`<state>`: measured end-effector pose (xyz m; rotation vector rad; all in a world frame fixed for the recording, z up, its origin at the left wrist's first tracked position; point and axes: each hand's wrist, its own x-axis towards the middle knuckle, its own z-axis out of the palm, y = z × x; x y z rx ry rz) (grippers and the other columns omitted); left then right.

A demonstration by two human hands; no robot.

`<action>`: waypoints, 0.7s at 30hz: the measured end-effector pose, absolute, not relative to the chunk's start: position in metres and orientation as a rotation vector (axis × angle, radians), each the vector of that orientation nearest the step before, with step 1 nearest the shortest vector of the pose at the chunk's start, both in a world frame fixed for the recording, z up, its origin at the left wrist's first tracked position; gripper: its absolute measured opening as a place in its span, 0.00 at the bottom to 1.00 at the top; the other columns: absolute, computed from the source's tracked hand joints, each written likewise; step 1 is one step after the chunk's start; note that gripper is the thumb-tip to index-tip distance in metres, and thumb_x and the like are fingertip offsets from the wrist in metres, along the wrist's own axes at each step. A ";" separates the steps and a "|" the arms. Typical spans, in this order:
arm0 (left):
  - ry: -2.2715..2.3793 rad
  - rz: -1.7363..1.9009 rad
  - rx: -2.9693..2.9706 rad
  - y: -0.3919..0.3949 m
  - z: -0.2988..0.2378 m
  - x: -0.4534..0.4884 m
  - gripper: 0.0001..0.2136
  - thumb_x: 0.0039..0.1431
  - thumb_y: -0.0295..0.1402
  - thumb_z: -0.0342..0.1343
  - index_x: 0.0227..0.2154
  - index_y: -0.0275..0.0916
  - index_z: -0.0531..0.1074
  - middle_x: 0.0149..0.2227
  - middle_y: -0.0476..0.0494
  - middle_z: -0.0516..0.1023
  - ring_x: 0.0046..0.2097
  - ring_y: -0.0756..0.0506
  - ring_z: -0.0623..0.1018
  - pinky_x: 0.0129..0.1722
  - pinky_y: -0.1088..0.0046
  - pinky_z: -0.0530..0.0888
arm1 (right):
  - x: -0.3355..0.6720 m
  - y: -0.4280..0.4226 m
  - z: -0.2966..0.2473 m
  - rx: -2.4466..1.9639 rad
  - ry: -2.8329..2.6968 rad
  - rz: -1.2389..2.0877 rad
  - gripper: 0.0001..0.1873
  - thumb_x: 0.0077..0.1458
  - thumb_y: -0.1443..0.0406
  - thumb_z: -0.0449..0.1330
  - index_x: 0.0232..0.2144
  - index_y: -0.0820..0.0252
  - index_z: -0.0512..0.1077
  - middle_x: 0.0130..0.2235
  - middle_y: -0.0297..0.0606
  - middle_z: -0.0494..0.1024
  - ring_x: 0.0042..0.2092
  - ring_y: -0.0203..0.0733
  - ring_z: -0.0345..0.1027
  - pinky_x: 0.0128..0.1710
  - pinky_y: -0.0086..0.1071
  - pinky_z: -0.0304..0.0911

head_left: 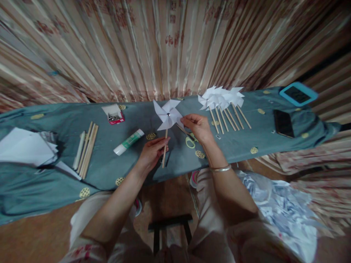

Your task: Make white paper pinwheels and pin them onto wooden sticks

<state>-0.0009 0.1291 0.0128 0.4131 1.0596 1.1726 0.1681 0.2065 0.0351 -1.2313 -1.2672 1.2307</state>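
Observation:
My left hand [152, 150] is closed around the wooden stick [165, 151] of a white paper pinwheel [167, 115], holding it upright over the blue-grey cloth-covered table [109, 171]. My right hand [197, 128] pinches the right blade of that pinwheel with its fingertips. A silver pin sits at the pinwheel's centre. Under my right hand lie scissors with pale green handles [190, 141]. To the right, several finished pinwheels on sticks [222, 100] lie side by side.
A glue stick [128, 141] lies left of my hands, with a bundle of wooden sticks [87, 150] and white paper sheets [26, 148] farther left. A small box of pins [115, 115] sits behind. A dark phone [283, 123] and a teal-cased device [298, 94] lie at right. Curtains hang behind.

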 end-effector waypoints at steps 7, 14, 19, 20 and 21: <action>1.066 1.197 0.403 0.130 0.012 -0.001 0.15 0.32 0.31 0.75 0.27 0.34 0.81 0.25 0.47 0.78 0.25 0.54 0.74 0.28 0.80 0.74 | 0.165 0.205 0.034 -1.226 -1.257 1.271 0.22 0.33 0.48 0.71 0.21 0.59 0.75 0.18 0.29 0.68 0.22 0.30 0.54 0.22 0.28 0.47; 1.070 1.212 0.402 0.130 0.014 -0.001 0.13 0.35 0.29 0.74 0.28 0.33 0.81 0.25 0.47 0.79 0.26 0.54 0.74 0.30 0.79 0.74 | 0.160 0.201 0.037 -1.223 -1.205 1.340 0.22 0.29 0.49 0.73 0.18 0.59 0.74 0.19 0.29 0.71 0.22 0.30 0.56 0.22 0.28 0.48; 1.074 1.230 0.403 0.130 0.012 -0.001 0.14 0.33 0.31 0.75 0.27 0.33 0.81 0.24 0.48 0.78 0.26 0.54 0.74 0.29 0.79 0.74 | 0.157 0.199 0.037 -1.197 -1.210 1.380 0.22 0.30 0.50 0.74 0.19 0.60 0.73 0.19 0.28 0.70 0.23 0.29 0.57 0.22 0.27 0.49; 1.074 1.228 0.405 0.130 0.012 -0.001 0.15 0.33 0.31 0.75 0.27 0.34 0.81 0.24 0.48 0.78 0.26 0.54 0.74 0.29 0.79 0.74 | 0.156 0.198 0.037 -1.192 -1.217 1.379 0.22 0.30 0.50 0.73 0.19 0.60 0.73 0.19 0.28 0.70 0.23 0.29 0.57 0.22 0.27 0.50; 1.073 1.228 0.407 0.130 0.012 0.000 0.15 0.32 0.31 0.75 0.27 0.34 0.81 0.24 0.48 0.78 0.26 0.54 0.74 0.29 0.79 0.74 | 0.156 0.198 0.037 -1.189 -1.227 1.375 0.22 0.31 0.50 0.73 0.18 0.60 0.73 0.19 0.28 0.69 0.23 0.29 0.57 0.23 0.27 0.51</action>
